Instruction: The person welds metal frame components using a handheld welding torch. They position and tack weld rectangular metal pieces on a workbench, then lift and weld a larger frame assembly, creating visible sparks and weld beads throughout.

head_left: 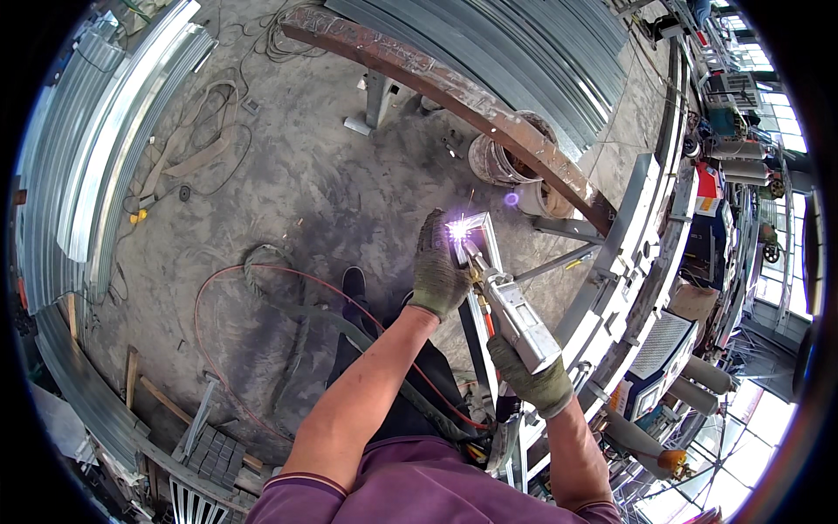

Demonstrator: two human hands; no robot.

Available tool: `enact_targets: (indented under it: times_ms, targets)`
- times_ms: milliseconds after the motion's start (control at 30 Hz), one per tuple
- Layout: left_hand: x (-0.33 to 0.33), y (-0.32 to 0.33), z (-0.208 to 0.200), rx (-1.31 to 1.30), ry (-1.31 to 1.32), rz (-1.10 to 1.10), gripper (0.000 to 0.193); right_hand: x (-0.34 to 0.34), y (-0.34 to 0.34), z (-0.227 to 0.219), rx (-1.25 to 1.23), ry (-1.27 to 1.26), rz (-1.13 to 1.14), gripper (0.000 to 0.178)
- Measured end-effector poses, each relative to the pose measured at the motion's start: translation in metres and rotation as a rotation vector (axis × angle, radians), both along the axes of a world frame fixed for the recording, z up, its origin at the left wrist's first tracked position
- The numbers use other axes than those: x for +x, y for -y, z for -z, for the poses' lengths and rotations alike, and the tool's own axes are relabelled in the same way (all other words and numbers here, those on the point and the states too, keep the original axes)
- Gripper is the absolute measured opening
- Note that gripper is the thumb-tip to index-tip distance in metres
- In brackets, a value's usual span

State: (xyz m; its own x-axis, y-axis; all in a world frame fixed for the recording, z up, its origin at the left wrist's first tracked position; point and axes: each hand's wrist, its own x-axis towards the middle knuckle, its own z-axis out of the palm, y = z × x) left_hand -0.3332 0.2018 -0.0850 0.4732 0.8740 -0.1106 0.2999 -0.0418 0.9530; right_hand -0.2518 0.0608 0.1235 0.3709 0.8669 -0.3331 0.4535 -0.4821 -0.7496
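Note:
My right hand (534,380), in a grey-green work glove, is wrapped round the rear of a silver handheld welding gun (522,319). The gun's nozzle points up and left to a bright violet-white spark at a corner of a small metal frame (491,237). On the left side of that frame my left hand (439,275), gloved the same way, is closed against the metal close beside the spark. Its fingertips reach past the glare, and part of its grip is hidden. Small orange sparks fly above the corner.
A rusty steel beam (419,74) crosses ahead, with buckets (493,162) beneath it. A red hose (209,279) loops over the floor to my left. Stacked metal profiles (96,148) lie far left, more sheets (524,44) ahead. Rails and machines (650,384) line the right.

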Motion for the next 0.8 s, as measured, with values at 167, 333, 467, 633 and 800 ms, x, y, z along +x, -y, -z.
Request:
enact_targets:
  times_ms: [167,333,467,633,800]
  targets:
    - [0.000,0.001,0.005,-0.035,-0.009,0.018,0.088,-0.001,-0.001,-0.002,0.027,0.015,0.002,0.022]
    - [-0.001,-0.001,-0.001,-0.027,-0.029,0.018,0.092,-0.001,0.002,0.003,0.055,0.038,0.000,0.023]
    - [-0.005,-0.002,-0.015,-0.090,0.049,-0.007,0.093,-0.005,-0.001,-0.011,-0.082,-0.070,0.100,0.023]
    - [-0.006,0.002,-0.006,0.179,-0.085,-0.050,0.099,0.003,0.025,-0.029,-0.109,-0.061,0.190,0.015]
    - [-0.007,0.004,-0.008,0.031,-0.031,-0.019,0.106,0.021,0.037,-0.027,-0.175,-0.193,0.373,0.010]
